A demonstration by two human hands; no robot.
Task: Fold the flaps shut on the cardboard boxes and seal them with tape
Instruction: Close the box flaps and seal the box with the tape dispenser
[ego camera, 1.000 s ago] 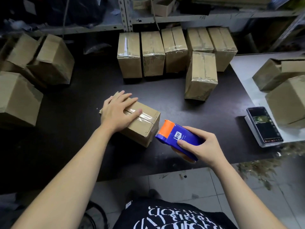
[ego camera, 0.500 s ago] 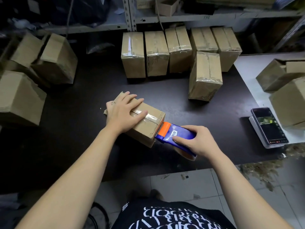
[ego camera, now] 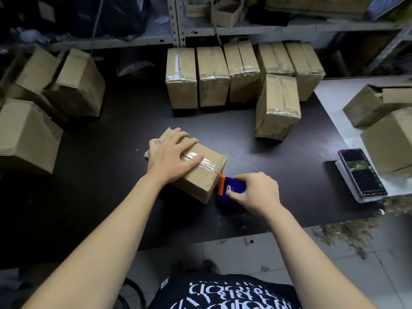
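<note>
**Where the seam ends, the dispenser meets the box**

Since every place here is read off the box being sealed (ego camera: 198,181), begin well to its left. Three plain cartons (ego camera: 29,134) can be counted on the dark tabletop (ego camera: 111,175). They are blurred, and a fourth may sit behind them.

The box itself lies mid-tabletop. Its long axis runs from far-left to near-right, and one strip of clear tape (ego camera: 207,162) follows the top seam along that axis. The left grip (ego camera: 171,157), a bare hand, lies flat on the box's far half. Its fingers are straight and press the top down, clasping nothing.

At the box's near-right end stands the one tape dispenser (ego camera: 231,186), blue with an orange blade edge. That edge touches the end face just under the top corner. The right grip (ego camera: 256,192) is clenched round the dispenser's body, just right of the box.

The coming move seems to turn on this: the end face lies directly left of the right grip, square across the long axis. The tape would likely have to be carried down that face and cut. The right grip is much the nearer one, and the left serves as the anchor.

Behind the box stand six taped boxes (ego camera: 213,76), five in a row and one in front of the row's right part. Far right of the box are one phone (ego camera: 362,172), lit, and two more cartons (ego camera: 390,141) on a white surface.
</note>
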